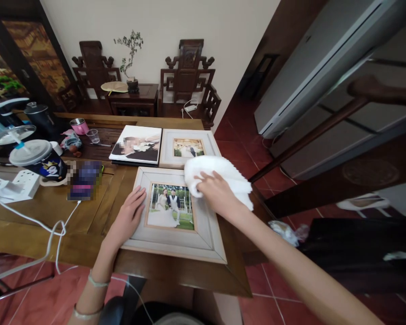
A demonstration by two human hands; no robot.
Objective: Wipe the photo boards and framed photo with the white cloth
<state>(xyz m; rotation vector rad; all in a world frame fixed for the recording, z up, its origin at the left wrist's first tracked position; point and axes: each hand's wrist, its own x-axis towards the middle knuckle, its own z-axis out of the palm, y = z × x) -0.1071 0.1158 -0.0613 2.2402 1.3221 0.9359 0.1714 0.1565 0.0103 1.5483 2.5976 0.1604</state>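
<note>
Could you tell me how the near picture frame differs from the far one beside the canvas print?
The near frame appears larger; the far frame smaller. The left hand rests on the near frame and the right hand presses a white cloth at its corner; the far frame lies untouched. Both are pale, flat, holding couple photos.

two frames (186, 146) lie behind the near frame (176, 216) on the table (88, 216).
</note>
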